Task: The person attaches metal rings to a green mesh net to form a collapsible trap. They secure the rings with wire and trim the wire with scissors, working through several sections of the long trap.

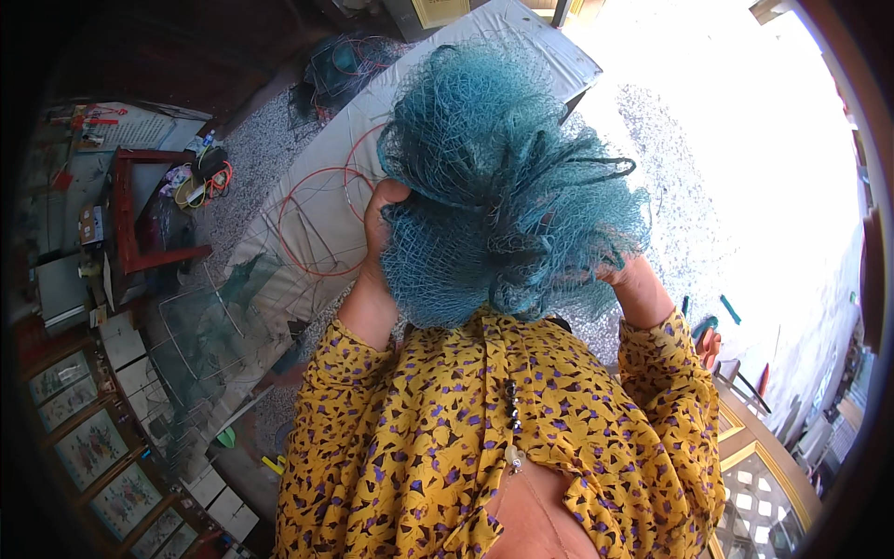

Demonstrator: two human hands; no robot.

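Observation:
A large bundled mass of blue-green netting (447,224) is held up in front of my chest, with several darker gathered strands looping out of its middle and right side. My left hand (384,207) grips its left edge, the thumb showing and the other fingers hidden behind the mesh. At the lower right edge, my right hand (626,270) is closed on the same netting, which covers most of its fingers. Orange-red cord (323,275) lies in wide loops just left of the bundle, on a pale cloth-covered table (549,47).
More thin green mesh with wire-like edges (209,321) spreads at the left. Beyond the table's far left side lies a dark net heap (340,74). A red wooden frame (168,258) stands at far left. Orange-handled scissors (711,347) and a green stick (729,309) lie at right.

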